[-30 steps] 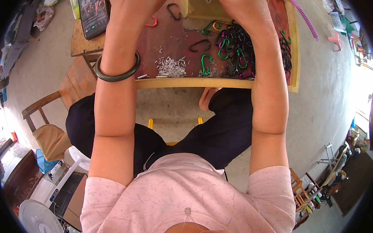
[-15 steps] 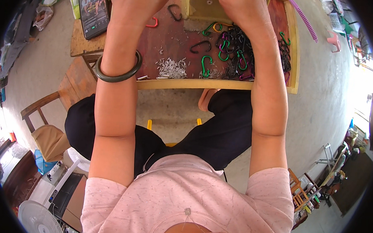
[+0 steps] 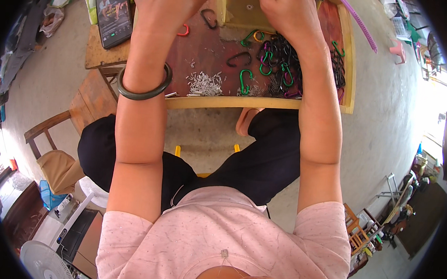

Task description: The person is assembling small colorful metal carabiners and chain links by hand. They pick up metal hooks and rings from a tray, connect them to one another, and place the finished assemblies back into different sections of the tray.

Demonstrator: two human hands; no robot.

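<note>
Both of my hands reach to the top edge of the view, over a wooden tray (image 3: pixel 265 104) with a yellow rim and a dark red floor. My left hand (image 3: pixel 164 10), with a dark green bangle (image 3: pixel 145 88) on its wrist, is above a red carabiner (image 3: pixel 183 31). My right hand (image 3: pixel 284 15) is over a heap of green, black and purple carabiners (image 3: pixel 274 67), beside a small yellow wooden block (image 3: pixel 241 10). The picture's edge cuts off the fingers of both hands. A pile of small silver pins (image 3: pixel 203 84) lies near the tray's front rim.
A phone (image 3: pixel 114 15) showing a video lies on a small wooden table (image 3: pixel 95 51) to the left. A wooden chair (image 3: pixel 53 157) and a fan (image 3: pixel 41 261) stand at lower left. A pink stool (image 3: pixel 397 50) and a purple strip (image 3: pixel 358 20) are at upper right.
</note>
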